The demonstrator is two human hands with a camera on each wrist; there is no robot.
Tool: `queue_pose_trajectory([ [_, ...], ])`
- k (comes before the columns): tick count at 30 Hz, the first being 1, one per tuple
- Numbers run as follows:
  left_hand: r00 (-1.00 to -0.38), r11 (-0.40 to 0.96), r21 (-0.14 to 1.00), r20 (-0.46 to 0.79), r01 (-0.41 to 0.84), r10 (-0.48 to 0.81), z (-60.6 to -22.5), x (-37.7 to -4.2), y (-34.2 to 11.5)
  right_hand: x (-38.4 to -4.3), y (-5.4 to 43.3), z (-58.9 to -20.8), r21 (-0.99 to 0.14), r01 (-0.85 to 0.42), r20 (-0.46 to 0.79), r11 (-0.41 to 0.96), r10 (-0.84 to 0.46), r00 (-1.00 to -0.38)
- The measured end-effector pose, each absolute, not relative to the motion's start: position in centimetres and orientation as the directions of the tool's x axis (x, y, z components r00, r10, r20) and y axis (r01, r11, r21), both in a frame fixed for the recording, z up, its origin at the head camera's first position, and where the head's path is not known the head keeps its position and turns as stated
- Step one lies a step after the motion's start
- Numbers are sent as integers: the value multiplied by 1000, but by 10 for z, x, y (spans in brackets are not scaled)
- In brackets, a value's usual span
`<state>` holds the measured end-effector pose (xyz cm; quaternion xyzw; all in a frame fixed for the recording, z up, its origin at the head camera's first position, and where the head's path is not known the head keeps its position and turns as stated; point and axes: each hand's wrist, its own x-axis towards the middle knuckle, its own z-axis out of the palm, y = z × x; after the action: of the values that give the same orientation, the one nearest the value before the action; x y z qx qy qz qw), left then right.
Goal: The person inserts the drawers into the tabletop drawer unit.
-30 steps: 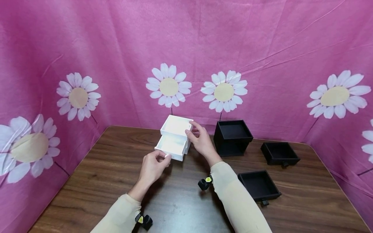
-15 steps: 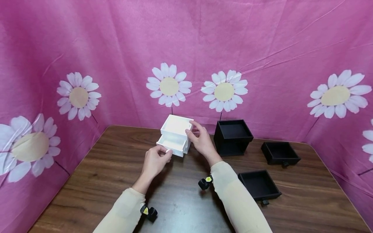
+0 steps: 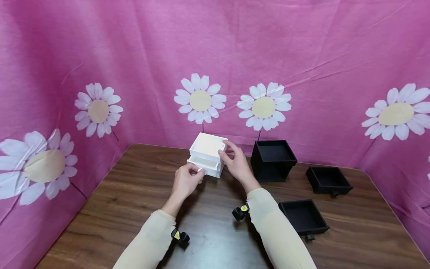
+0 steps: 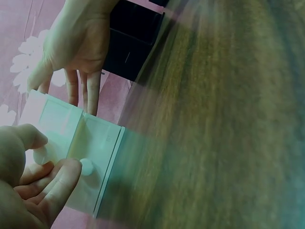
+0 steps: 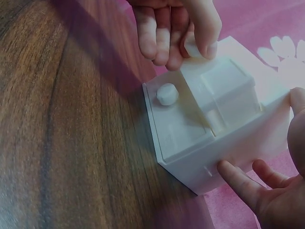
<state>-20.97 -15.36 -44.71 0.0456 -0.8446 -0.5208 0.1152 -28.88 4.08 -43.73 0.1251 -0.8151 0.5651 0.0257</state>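
Note:
A small white two-drawer cabinet (image 3: 209,144) stands on the table with its top tray upward. Its upper drawer (image 3: 205,163) sticks out a short way. My left hand (image 3: 184,183) pinches the knob (image 5: 192,46) of that drawer between thumb and fingers. Below, the lower drawer (image 5: 176,126) sits in flush, its round knob (image 5: 167,94) free. At the cabinet's right side is my right hand (image 3: 236,162), its fingers extended against the side wall and a fingertip at the top edge.
A black cabinet frame (image 3: 272,160) with an open front stands right of the white one. Two black drawers, one farther back (image 3: 329,179) and one nearer (image 3: 304,216), lie on the table (image 3: 111,209) at right. A pink flowered cloth (image 3: 151,56) hangs behind.
The upper white drawer has slid inward, and my left hand has moved forward with its knob. My right hand stays at the cabinet's side. The head view has shifted slightly.

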Motion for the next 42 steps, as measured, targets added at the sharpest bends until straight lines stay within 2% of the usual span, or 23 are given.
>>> queue_pose_trajectory([
  [10,-974,492,870,138,33,-179,-445,-224,-149,-289,39,-438,-920,-229,183,319,-169,-969],
  [25,-979,441,897,122,37,-165,-445,-233,-144,-289,38,-437,-902,-233,186,362,-160,-969],
  [32,-985,412,910,104,37,-141,-445,-232,-143,-288,40,-437,-908,-241,198,342,-156,-968],
  [42,-996,342,939,53,26,-69,-450,-230,-151,-285,37,-437,-866,-270,229,421,-146,-962],
])
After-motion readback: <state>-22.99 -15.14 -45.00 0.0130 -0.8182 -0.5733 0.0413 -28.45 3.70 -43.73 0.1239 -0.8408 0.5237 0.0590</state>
